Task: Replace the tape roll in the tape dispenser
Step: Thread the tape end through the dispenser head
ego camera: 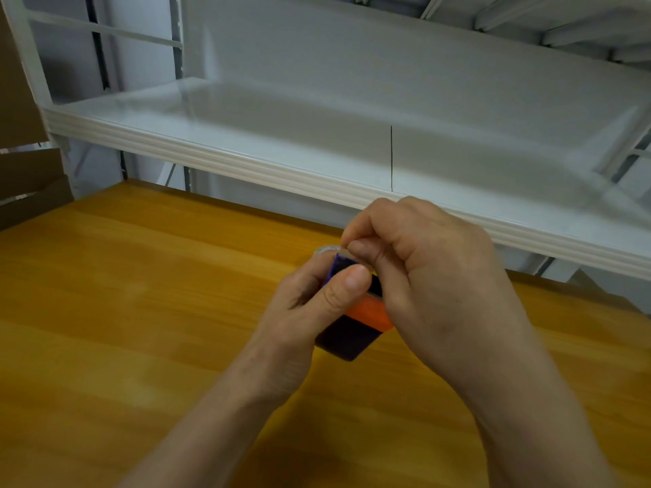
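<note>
- The tape dispenser point(352, 329), purple with an orange band, sits between my hands above the table point(141, 311).
- My left hand point(310, 304) grips it, thumb on top.
- My right hand point(433, 276) pinches at its 12 o'clock end; what it pinches is hidden.
- A white shelf point(317, 163) lies at 12 o'clock.

We seem to be in a storeroom or a packing area. In front of us stands a white metal shelving unit point(317, 177) with a ribbed front edge and thin uprights, the kind used for stock. At the far left we see brown cardboard boxes point(24, 163), partly cut off by the frame. We work on a plain wooden table point(123, 311) with an orange-yellow top, pushed close to the shelves.
</note>
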`<state>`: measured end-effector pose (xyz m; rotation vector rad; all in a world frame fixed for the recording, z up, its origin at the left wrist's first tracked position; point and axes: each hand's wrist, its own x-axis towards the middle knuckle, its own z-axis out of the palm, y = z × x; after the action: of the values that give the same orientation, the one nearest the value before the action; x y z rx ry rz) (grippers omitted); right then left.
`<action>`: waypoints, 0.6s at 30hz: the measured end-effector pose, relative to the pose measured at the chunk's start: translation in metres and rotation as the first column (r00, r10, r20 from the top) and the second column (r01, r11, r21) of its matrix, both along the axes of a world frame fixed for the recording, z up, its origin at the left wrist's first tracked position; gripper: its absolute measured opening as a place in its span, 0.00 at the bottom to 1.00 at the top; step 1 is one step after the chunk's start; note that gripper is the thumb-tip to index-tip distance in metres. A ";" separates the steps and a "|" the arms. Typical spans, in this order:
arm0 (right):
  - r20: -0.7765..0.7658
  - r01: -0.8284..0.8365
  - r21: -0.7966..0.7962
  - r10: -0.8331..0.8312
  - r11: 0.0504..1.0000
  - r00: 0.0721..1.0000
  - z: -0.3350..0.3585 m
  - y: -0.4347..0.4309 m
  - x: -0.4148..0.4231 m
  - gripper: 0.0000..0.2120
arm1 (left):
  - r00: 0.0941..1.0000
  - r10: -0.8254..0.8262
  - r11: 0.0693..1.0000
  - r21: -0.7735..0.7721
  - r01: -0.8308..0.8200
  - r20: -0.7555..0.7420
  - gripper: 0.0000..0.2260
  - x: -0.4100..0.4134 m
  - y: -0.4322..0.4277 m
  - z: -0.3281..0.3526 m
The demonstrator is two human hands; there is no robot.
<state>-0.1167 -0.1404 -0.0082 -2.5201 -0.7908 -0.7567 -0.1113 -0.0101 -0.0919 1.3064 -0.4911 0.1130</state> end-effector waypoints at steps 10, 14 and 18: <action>0.162 0.082 0.006 -0.081 0.997 0.983 -0.007 0.002 0.004 0.06 | 0.999 0.036 0.999 0.021 -0.035 -0.018 0.29 0.001 0.000 0.001; 0.220 0.083 0.000 -0.081 0.997 0.972 -0.011 0.005 0.006 0.05 | 0.997 0.072 0.997 0.020 -0.072 -0.001 0.27 0.002 0.002 0.001; 0.177 0.046 0.006 -0.046 0.999 0.983 -0.010 0.003 0.006 0.06 | 0.995 0.097 0.995 0.016 -0.097 0.015 0.26 0.003 0.003 0.001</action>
<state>-0.1104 -0.1377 -0.0181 -2.5021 -0.7910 -1.0083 -0.1084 -0.0073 -0.0910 1.3465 -0.4414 0.1996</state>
